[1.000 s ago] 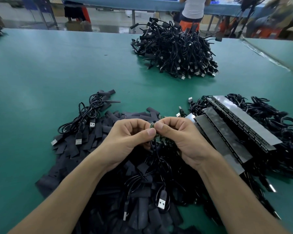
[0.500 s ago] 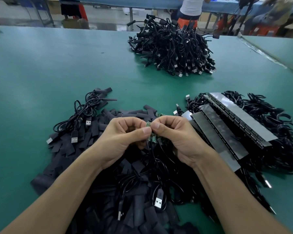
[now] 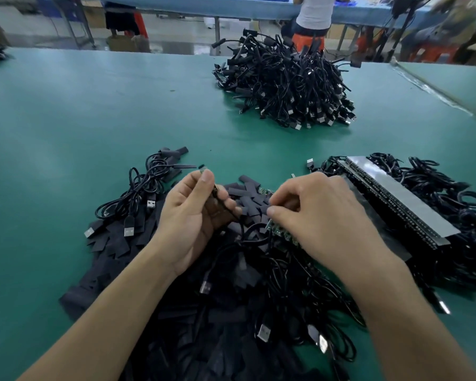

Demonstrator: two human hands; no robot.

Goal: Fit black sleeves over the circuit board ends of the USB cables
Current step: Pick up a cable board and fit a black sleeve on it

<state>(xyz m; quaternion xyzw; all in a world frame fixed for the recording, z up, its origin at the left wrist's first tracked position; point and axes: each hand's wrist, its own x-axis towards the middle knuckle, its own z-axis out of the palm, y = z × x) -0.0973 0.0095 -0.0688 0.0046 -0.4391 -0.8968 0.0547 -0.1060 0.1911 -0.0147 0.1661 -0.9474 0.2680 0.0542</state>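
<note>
the two hands, which were joined at the centre a moment ago, have now come apart. the left hand (image 3: pixel 187 221) has gone up and to the left, and the right hand (image 3: pixel 322 215) has gone down to the right, onto the heap.

the left hand grips one usb cable (image 3: pixel 231 209) between thumb and fingers. its circuit board end (image 3: pixel 203 169) stands out just above the thumb tip, and the wire hangs down from the palm into the tangle. i cannot tell if a sleeve is already on this end, because the fingers hide most of it.

the right hand has its fingers curled, with the tips touching the pile of flat black sleeves (image 3: pixel 249 200), just beside a group of bare green circuit boards (image 3: pixel 279 231). if it pinches something, the picture does not show it.

in my judgement the step in hand is fetching: one cable is separated and held ready, and the other hand searches for a sleeve. the next move asks to take only one sleeve from the pile, open its flat mouth, bring it to the board end and slide it over while the left hand keeps the board steady. the heap of cables with sleeves (image 3: pixel 286 86) lies far across the green table (image 3: pixel 66 119).
</note>
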